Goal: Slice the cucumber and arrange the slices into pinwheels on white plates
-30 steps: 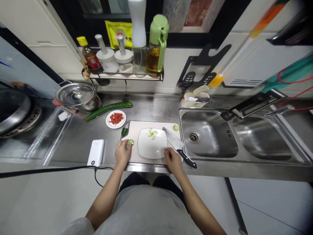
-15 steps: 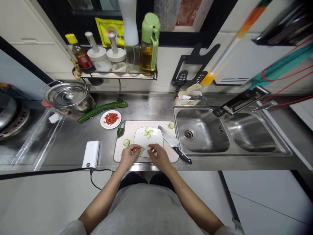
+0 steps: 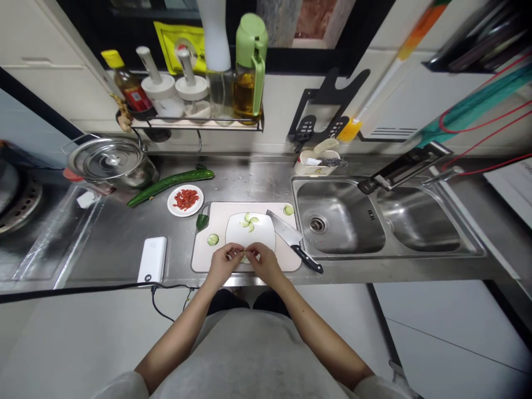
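Both my hands meet over the near edge of a white square plate (image 3: 233,230). Between the fingertips of my left hand (image 3: 224,262) a cucumber slice (image 3: 245,259) is pinched, mostly hidden by the fingers. The fingertips of my right hand (image 3: 264,262) close on the same slice from the other side. Several pale green cucumber slices (image 3: 250,222) lie fanned out at the plate's far side. Under the plate is a pale cutting board (image 3: 216,213); on it, right of the plate, rests a knife (image 3: 305,257), its black handle past the board's edge.
More slices (image 3: 213,239) sit on the board, with a cucumber end (image 3: 201,221) at its left edge. Beyond are a small plate (image 3: 170,206) of red bits and a long cucumber (image 3: 170,185). A white power bank (image 3: 153,259) lies left; a double sink (image 3: 341,221) is right.
My right hand has moved left, and its fingertips now meet my left hand's at the cucumber slice. The camera view has shifted slightly; the other things stay put.
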`<state>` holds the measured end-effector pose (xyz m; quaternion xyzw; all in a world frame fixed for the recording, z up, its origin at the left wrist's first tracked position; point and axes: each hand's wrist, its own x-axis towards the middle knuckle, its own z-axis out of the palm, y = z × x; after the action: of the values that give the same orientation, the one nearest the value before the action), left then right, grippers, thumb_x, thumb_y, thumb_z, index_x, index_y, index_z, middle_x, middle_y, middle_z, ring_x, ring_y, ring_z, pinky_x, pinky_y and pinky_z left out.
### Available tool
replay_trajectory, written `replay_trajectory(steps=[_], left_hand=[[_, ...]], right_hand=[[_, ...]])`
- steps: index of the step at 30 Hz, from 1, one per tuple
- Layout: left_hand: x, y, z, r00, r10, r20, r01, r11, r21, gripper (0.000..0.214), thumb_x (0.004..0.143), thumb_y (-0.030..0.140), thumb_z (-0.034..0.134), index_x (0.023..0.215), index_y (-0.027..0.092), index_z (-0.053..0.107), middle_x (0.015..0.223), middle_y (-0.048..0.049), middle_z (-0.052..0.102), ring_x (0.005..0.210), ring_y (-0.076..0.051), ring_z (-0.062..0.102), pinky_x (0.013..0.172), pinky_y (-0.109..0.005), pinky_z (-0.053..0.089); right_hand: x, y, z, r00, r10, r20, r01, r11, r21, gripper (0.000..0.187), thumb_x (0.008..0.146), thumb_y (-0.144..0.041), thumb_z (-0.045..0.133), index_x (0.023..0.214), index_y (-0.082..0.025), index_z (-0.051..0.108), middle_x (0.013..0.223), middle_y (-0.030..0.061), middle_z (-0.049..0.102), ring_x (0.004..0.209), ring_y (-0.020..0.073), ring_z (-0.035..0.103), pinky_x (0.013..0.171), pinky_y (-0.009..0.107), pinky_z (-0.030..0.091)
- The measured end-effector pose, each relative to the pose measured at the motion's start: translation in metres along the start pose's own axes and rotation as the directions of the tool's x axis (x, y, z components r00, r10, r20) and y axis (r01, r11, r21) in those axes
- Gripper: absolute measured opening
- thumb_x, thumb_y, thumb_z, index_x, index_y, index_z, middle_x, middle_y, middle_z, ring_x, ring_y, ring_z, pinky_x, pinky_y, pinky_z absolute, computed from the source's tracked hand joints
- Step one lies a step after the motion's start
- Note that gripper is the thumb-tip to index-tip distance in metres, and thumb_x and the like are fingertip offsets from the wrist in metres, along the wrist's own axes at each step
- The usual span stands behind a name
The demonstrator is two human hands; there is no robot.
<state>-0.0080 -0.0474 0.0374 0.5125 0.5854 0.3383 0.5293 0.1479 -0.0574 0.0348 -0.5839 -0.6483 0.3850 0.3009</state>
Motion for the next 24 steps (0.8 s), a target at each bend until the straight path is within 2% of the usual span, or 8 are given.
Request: replay_trajectory(steps=[5, 8, 10, 12, 14, 16, 20, 24], left_hand=[[0.000, -0.002, 0.000, 0.999, -0.015, -0.028, 0.013, 0.999, -0.044, 0.029, 0.071, 0.040, 0.067, 0.089, 0.018, 0.068, 0.070, 0.0000, 0.060, 0.059, -0.009, 0.048, 0.055, -0.022, 0.038], [0.000, -0.002, -0.001, 0.993, -0.092, -0.077, 0.083, 0.990, -0.117, 0.037, 0.073, 0.049, 0.064, 0.092, 0.017, 0.066, 0.069, -0.0001, 0.059, 0.058, -0.009, 0.048, 0.052, -0.020, 0.037], [0.000, -0.001, -0.002, 0.980, -0.198, -0.028, 0.187, 0.958, -0.217, 0.045, 0.075, 0.055, 0.060, 0.095, 0.016, 0.064, 0.066, -0.0001, 0.058, 0.054, -0.008, 0.047, 0.047, -0.019, 0.033], [0.000, 0.003, -0.003, 0.947, -0.312, 0.081, 0.321, 0.888, -0.330, 0.050, 0.075, 0.059, 0.059, 0.101, 0.016, 0.062, 0.067, -0.0008, 0.059, 0.051, -0.007, 0.047, 0.044, -0.018, 0.030], [0.000, 0.007, -0.004, 0.903, -0.392, 0.176, 0.429, 0.804, -0.411, 0.051, 0.074, 0.057, 0.062, 0.105, 0.017, 0.060, 0.071, -0.0018, 0.061, 0.051, -0.007, 0.049, 0.043, -0.017, 0.030], [0.001, 0.011, -0.004, 0.878, -0.426, 0.220, 0.478, 0.748, -0.460, 0.050, 0.071, 0.051, 0.068, 0.108, 0.018, 0.059, 0.076, -0.0021, 0.062, 0.054, -0.007, 0.052, 0.044, -0.016, 0.031], [0.003, 0.015, -0.004, 0.882, -0.416, 0.223, 0.468, 0.713, -0.522, 0.055, 0.062, 0.036, 0.078, 0.110, 0.020, 0.058, 0.077, -0.0013, 0.062, 0.059, -0.007, 0.054, 0.047, -0.015, 0.034], [0.004, 0.014, -0.002, 0.917, -0.356, 0.177, 0.394, 0.754, -0.525, 0.061, 0.057, 0.034, 0.081, 0.111, 0.020, 0.058, 0.073, 0.0019, 0.059, 0.063, -0.009, 0.057, 0.053, -0.017, 0.039]], right_hand=[[0.001, -0.002, -0.001, 0.999, 0.014, -0.033, -0.013, 1.000, 0.022, 0.013, 0.086, -0.026, 0.049, 0.082, -0.020, 0.060, 0.078, 0.0020, 0.064, 0.074, 0.0150, 0.056, 0.063, 0.026, 0.042], [0.002, -0.003, -0.004, 0.998, 0.017, -0.052, -0.015, 0.999, 0.033, 0.015, 0.087, -0.029, 0.049, 0.082, -0.020, 0.060, 0.080, 0.0022, 0.064, 0.075, 0.0153, 0.057, 0.063, 0.026, 0.042], [0.003, -0.004, -0.006, 0.998, 0.002, -0.056, 0.000, 0.999, 0.037, 0.015, 0.087, -0.029, 0.048, 0.083, -0.020, 0.060, 0.081, 0.0026, 0.065, 0.077, 0.0157, 0.057, 0.064, 0.026, 0.042], [0.004, -0.004, -0.008, 0.999, -0.022, -0.049, 0.023, 0.999, 0.031, 0.015, 0.088, -0.029, 0.048, 0.086, -0.021, 0.061, 0.083, 0.0030, 0.065, 0.079, 0.0162, 0.057, 0.065, 0.027, 0.042], [0.004, -0.004, -0.009, 0.998, -0.048, -0.037, 0.049, 0.999, 0.020, 0.015, 0.089, -0.029, 0.048, 0.088, -0.022, 0.061, 0.085, 0.0034, 0.065, 0.081, 0.0167, 0.057, 0.066, 0.027, 0.043], [0.004, -0.003, -0.010, 0.997, -0.071, -0.020, 0.072, 0.997, 0.013, 0.015, 0.089, -0.028, 0.048, 0.089, -0.022, 0.061, 0.085, 0.0036, 0.065, 0.082, 0.0170, 0.056, 0.067, 0.027, 0.043], [0.002, -0.002, -0.011, 0.997, -0.080, 0.000, 0.080, 0.997, 0.009, 0.015, 0.088, -0.028, 0.049, 0.087, -0.021, 0.062, 0.084, 0.0034, 0.064, 0.080, 0.0164, 0.056, 0.067, 0.027, 0.043], [0.002, 0.001, -0.010, 1.000, -0.014, 0.009, 0.013, 0.998, 0.062, 0.014, 0.086, -0.029, 0.051, 0.082, -0.020, 0.061, 0.076, 0.0012, 0.064, 0.071, 0.0137, 0.055, 0.063, 0.025, 0.042]])
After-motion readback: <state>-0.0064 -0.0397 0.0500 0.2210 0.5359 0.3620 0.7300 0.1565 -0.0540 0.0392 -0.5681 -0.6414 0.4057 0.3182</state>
